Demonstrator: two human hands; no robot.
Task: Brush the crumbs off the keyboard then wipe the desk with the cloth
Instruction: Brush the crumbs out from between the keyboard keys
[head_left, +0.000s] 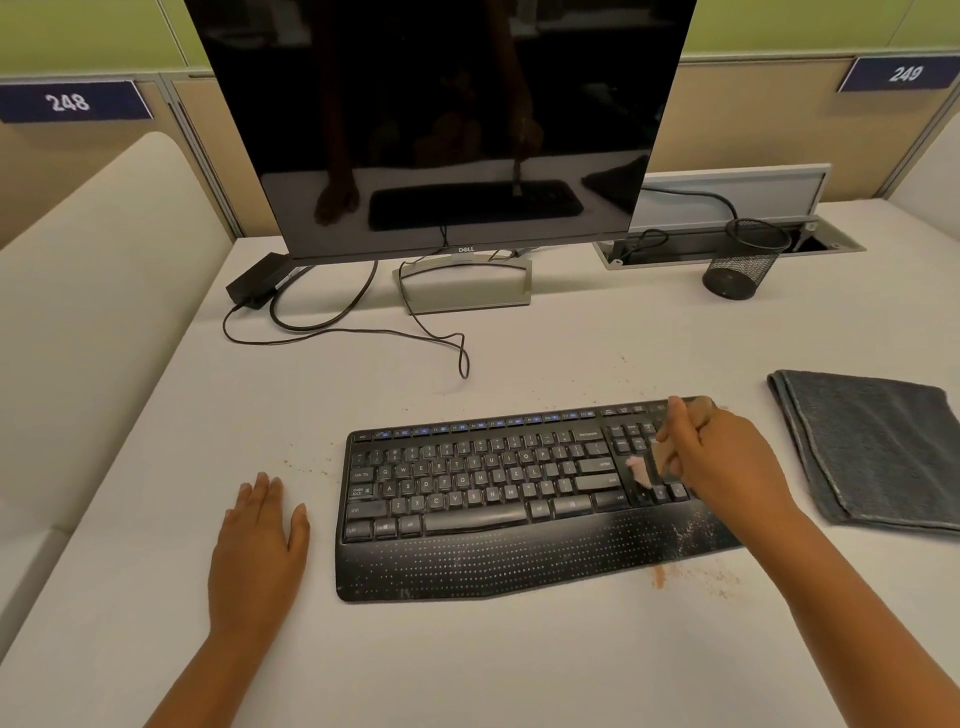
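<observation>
A black keyboard (467, 499) with a dotted palm rest lies on the white desk (467, 665). My right hand (722, 457) hovers over the keyboard's right end and grips a small brush (640, 470) whose pale bristles touch the keys near the arrow block. Brown crumbs (691, 574) lie on the desk just below the keyboard's right corner, and dust speckles the palm rest there. A few more crumbs (306, 462) sit left of the keyboard. My left hand (260, 535) rests flat on the desk, left of the keyboard. A folded grey cloth (872, 447) lies at the right.
A dark monitor (441, 119) on a silver stand (467, 291) stands behind the keyboard, with a power brick (254, 283) and looping cables (363, 332) to its left. A black mesh pen cup (743, 260) stands at the back right beside a cable hatch (727, 244).
</observation>
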